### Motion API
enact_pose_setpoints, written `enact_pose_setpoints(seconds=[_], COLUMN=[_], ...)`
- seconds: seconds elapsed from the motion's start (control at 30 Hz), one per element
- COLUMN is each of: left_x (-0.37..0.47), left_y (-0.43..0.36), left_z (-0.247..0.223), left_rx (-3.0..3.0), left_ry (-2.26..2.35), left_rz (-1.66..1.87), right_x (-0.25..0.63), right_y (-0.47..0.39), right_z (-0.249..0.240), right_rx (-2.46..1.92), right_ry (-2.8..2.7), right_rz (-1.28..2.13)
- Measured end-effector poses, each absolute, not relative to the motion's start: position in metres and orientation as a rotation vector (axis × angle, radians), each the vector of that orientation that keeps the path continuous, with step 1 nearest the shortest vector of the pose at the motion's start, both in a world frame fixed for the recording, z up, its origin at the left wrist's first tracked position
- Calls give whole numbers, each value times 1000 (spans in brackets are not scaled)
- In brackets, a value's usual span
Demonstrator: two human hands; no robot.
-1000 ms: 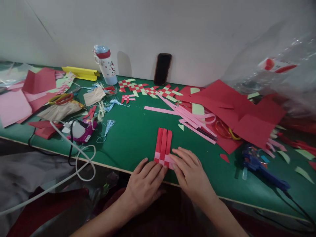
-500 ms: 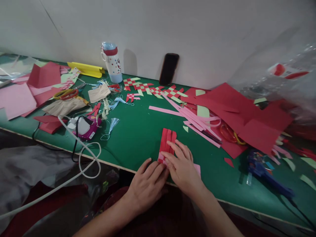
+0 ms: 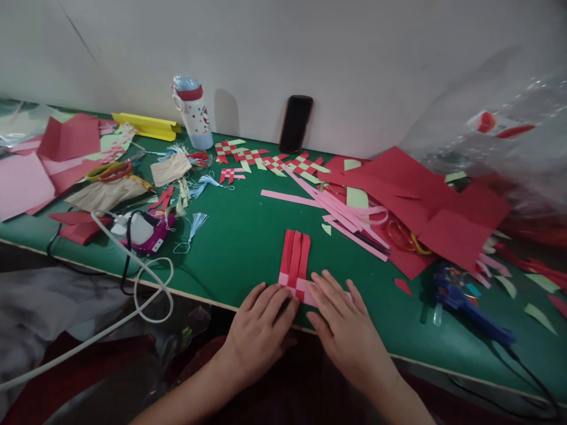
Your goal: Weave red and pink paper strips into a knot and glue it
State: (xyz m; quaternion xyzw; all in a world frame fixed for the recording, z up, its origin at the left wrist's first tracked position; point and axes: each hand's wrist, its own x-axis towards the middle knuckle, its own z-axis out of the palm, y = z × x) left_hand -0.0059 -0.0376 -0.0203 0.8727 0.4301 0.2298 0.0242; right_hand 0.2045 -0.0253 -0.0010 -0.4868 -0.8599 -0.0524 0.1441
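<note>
A small weave of red and pink paper strips (image 3: 293, 262) lies near the front edge of the green table. Its red strips point away from me, and pink strips (image 3: 309, 295) stick out to the right. My left hand (image 3: 263, 330) holds the weave's near left corner, with fingers curled over it and thumb tip against the edge. Flat over the pink ends rests my right hand (image 3: 343, 316), its fingers stretched out. What lies under that palm is hidden.
Loose pink strips (image 3: 341, 209) and red paper sheets (image 3: 460, 218) lie to the right, near a blue glue gun (image 3: 472, 307). Finished-looking checkered weaves (image 3: 274, 163), a phone (image 3: 296, 124) and a bottle (image 3: 195, 115) line the wall. Tassels (image 3: 195, 227), scissors (image 3: 108, 171) and a white cable (image 3: 150, 265) are leftward.
My right hand has moved off the red strips to the right and flattened over the pink ends, exposing more checkered weave. My left hand stays at the near corner. The view has shifted slightly.
</note>
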Motion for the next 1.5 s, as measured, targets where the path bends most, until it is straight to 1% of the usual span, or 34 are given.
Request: enact_pose_setpoints(seconds=[0.13,0.33,0.5,0.73,0.9,1.07,1.23,1.5], left_x=[-6,-10,-12,-12,-16,-14,-13,-12], left_y=[-36,-17,-5,-7,-8,-8,-8,-9], left_z=[-11,4,-2,-10,-13,-14,-14,-13], left_rx=[2687,2773,2850,2889,2969,2938,2928,2906], left_ry=[1323,1248,1192,1181,1121,1202,1215,1223], left_rz=[616,482,440,556,481,460,410,380], right_x=[206,207,204,199,216,254,276,273], right_y=[-35,-33,-36,-40,-38,-24,-5,3], right_z=[-11,-16,-10,1,13,13,-4,-17], right_rx=[-1380,-1390,-1422,-1516,-1478,-1537,-1613,-1630], right_ry=[-2559,-2531,-2498,-2444,-2309,-2054,-1908,-1929], right_rz=[-191,-153,-95,57,181,60,-112,-104])
